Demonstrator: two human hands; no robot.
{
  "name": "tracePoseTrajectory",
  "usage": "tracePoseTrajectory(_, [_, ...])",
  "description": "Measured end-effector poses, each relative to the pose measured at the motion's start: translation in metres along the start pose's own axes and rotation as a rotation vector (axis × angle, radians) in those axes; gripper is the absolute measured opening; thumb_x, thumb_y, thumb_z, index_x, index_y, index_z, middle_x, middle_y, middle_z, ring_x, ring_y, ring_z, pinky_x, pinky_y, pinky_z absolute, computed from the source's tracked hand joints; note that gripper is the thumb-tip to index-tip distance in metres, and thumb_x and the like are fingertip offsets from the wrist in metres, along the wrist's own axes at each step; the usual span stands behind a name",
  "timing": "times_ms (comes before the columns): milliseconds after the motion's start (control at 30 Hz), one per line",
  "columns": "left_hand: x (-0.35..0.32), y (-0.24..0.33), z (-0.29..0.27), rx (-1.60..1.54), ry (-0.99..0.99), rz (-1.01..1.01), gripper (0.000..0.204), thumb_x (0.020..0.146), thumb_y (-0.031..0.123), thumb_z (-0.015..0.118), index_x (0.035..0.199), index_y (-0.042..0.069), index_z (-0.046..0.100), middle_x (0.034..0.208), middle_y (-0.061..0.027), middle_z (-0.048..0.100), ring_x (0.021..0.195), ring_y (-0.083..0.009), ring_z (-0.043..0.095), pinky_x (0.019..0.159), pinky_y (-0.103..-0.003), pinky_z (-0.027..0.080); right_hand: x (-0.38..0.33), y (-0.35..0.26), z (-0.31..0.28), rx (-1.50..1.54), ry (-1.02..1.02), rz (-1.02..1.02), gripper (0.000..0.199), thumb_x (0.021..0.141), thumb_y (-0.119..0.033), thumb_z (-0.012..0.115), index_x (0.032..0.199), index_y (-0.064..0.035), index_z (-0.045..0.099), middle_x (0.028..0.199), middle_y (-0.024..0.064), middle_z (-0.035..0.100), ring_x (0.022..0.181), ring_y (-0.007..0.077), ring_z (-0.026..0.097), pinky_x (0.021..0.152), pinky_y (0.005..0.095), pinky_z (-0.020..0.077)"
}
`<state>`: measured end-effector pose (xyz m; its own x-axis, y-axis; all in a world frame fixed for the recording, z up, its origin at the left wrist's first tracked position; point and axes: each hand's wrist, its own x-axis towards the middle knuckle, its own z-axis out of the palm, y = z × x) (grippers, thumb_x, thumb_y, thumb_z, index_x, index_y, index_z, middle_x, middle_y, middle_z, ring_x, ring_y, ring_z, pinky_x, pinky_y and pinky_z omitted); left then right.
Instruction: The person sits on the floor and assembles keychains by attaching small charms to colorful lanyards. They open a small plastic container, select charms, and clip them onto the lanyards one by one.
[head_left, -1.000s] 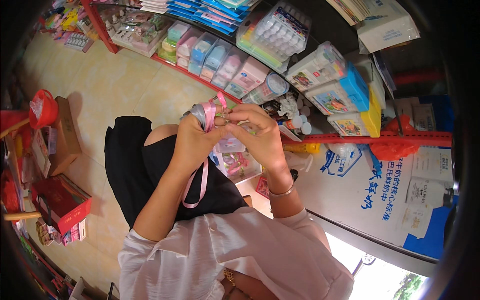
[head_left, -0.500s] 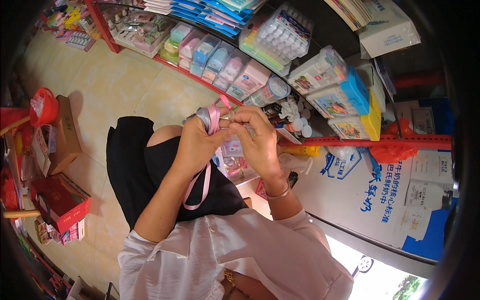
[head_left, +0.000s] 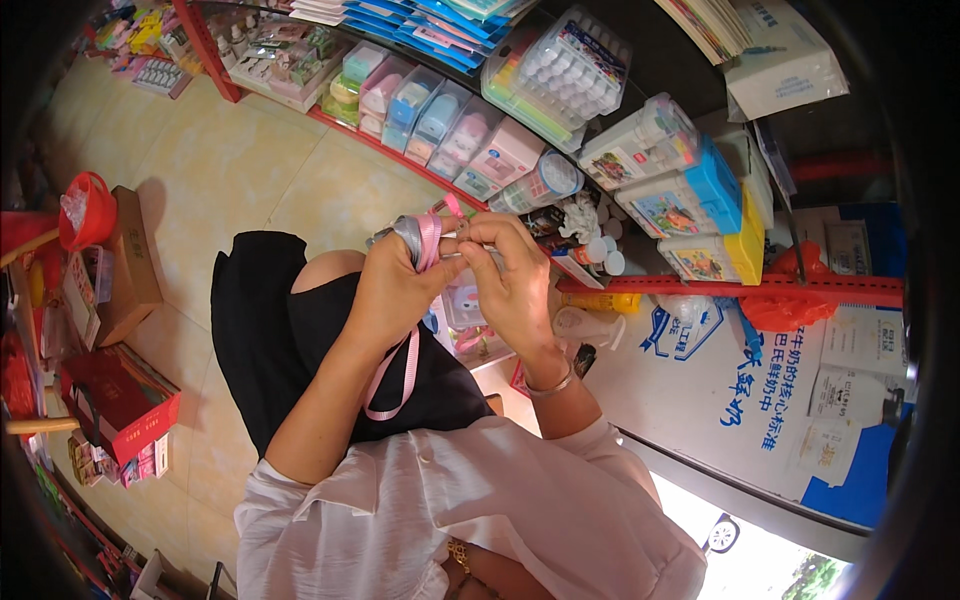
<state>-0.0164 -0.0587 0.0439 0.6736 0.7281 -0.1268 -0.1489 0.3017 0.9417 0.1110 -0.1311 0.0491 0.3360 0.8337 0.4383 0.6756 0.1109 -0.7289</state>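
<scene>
Both my hands are raised close together in front of my lap. My left hand [head_left: 388, 285] is closed around a pink ribbon [head_left: 429, 240], which loops over its fingers beside a silver-grey band [head_left: 407, 236]. A long tail of that ribbon hangs below the wrist over my black clothing. My right hand [head_left: 512, 280] has its thumb and fingers pinched together at the left fingertips. A thin, shiny piece shows between the hands, too small to name. Just above the fingers a short bright-pink end sticks up.
Red-edged shelving [head_left: 400, 160] with boxed goods runs behind my hands. Plastic cases [head_left: 680, 205] in blue and yellow are stacked at the right, above a large printed white carton [head_left: 690, 390]. On the left floor stand a brown cardboard box [head_left: 135, 270] and a red box [head_left: 125, 400].
The hands stay almost in the same place. My right fingers have shifted slightly, and the thin shiny piece between the hands shows more clearly.
</scene>
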Motion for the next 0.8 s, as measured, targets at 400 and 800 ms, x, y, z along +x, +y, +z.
tracePoseTrajectory(400, [0.0, 0.0, 0.005, -0.124, -0.002, -0.004, 0.028, 0.082, -0.002, 0.067, 0.108, -0.008, 0.06, 0.093, -0.0094, 0.069, 0.082, -0.0096, 0.062, 0.071, -0.024, 0.052, -0.007, 0.015, -0.007, 0.305, 0.039, 0.157, 0.011, 0.083, 0.001, 0.066, 0.093, 0.0022, 0.06, 0.094, 0.0112, 0.062, 0.085, 0.0194, 0.06, 0.075, 0.0291, 0.0495])
tracePoseTrajectory(800, [0.0, -0.002, 0.004, -0.027, 0.086, 0.029, 0.011, 0.081, 0.005, 0.072, 0.089, -0.001, 0.069, 0.076, -0.0017, 0.066, 0.067, -0.0058, 0.058, 0.059, -0.021, 0.047, -0.011, 0.014, -0.005, 0.393, 0.022, 0.153, 0.016, 0.08, 0.003, 0.069, 0.095, 0.0015, 0.061, 0.098, 0.0085, 0.058, 0.088, 0.0149, 0.059, 0.077, 0.0258, 0.0503])
